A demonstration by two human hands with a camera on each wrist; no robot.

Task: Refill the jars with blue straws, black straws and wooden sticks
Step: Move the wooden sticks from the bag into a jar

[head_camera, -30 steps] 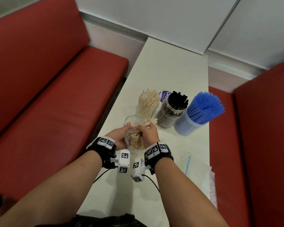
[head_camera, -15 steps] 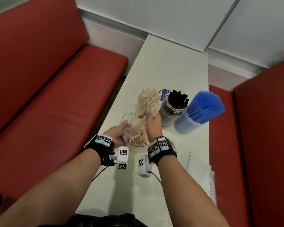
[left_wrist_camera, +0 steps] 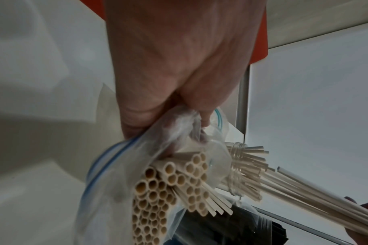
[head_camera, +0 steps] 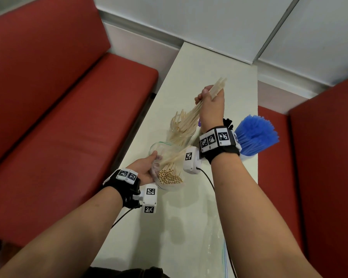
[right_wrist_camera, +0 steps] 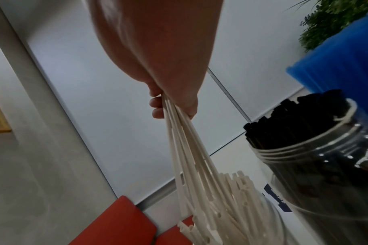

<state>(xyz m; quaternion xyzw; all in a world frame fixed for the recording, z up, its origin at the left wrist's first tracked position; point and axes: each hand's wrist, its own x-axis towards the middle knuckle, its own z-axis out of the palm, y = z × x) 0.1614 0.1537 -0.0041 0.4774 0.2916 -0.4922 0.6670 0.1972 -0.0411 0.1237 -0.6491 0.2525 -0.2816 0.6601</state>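
The right hand (head_camera: pixel 210 103) is raised above the long white bench (head_camera: pixel 207 77), fingers curled tight round a bundle of pale wooden sticks (head_camera: pixel 191 119); their lower ends trail toward the clear plastic jar (left_wrist_camera: pixel 237 167) of sticks; the left hand (head_camera: pixel 147 169) grips the clear zip bag (head_camera: pixel 159 149), still holding more sticks, just beside that jar; black straws (right_wrist_camera: pixel 300 119) and blue straws (head_camera: pixel 253 133) stand in jars to its right.
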